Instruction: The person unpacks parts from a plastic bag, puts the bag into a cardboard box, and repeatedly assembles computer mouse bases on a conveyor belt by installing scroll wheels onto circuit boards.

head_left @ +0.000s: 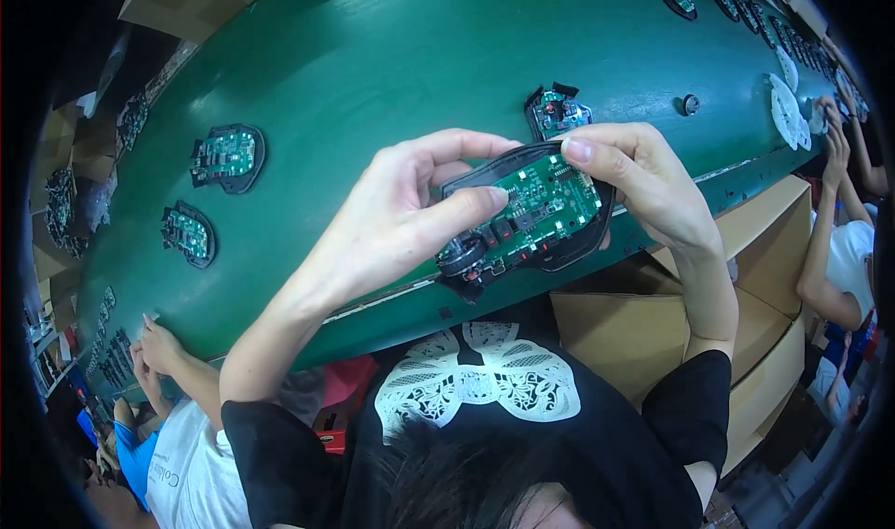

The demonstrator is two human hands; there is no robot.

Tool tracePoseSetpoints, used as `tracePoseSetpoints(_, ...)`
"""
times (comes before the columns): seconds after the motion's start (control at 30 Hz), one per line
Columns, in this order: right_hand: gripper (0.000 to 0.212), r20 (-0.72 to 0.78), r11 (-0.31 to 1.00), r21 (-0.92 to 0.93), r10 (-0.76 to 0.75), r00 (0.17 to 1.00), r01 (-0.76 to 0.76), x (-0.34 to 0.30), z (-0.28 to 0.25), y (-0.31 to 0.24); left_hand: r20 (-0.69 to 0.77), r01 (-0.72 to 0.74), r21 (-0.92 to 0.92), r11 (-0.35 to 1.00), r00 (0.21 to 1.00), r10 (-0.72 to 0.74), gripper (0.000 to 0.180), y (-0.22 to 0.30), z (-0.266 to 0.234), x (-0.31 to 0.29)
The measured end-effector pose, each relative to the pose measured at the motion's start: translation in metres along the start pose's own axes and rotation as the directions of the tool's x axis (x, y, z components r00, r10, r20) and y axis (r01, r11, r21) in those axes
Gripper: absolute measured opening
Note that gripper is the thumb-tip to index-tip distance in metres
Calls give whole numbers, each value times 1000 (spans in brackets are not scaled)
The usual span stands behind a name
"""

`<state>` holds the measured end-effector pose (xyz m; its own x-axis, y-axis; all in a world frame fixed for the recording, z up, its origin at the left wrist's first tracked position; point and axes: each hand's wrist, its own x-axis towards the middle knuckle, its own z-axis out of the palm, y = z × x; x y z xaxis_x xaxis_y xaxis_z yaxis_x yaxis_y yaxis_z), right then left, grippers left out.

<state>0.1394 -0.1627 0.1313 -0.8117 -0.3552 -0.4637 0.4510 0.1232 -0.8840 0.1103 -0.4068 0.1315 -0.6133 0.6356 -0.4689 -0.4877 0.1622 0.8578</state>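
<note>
Hair (433, 478) is cut off; the left hand (403, 192) partly hides a circuit board (548, 203).

Glare on table (373, 77), black corners, bent edges

Circuit board (539, 201) and tabletop (373, 82) are green, shell (571, 253) black, shirt (615, 445) black with white lace pattern (475, 385)

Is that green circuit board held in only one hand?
No, the left hand and right hand both hold the circuit board.
</note>
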Motion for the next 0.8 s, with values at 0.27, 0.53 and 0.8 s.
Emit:
tracePoseSetpoints(0.27,36,-46,979,-149,-148,988,140,3,4,12,-114,-150,179,972,978,172,40,-7,11,5)
tracePoseSetpoints(0.53,22,-88,700,-563,-579,810,439,5,22,21,-182,-444,504,741,784,594,34,-29,19,15)
tracePoseSetpoints(0.8,19,-175,701,-543,-633,754,462,5,25,21,-191,-445,683,579,657,730,31,-36,26,23)
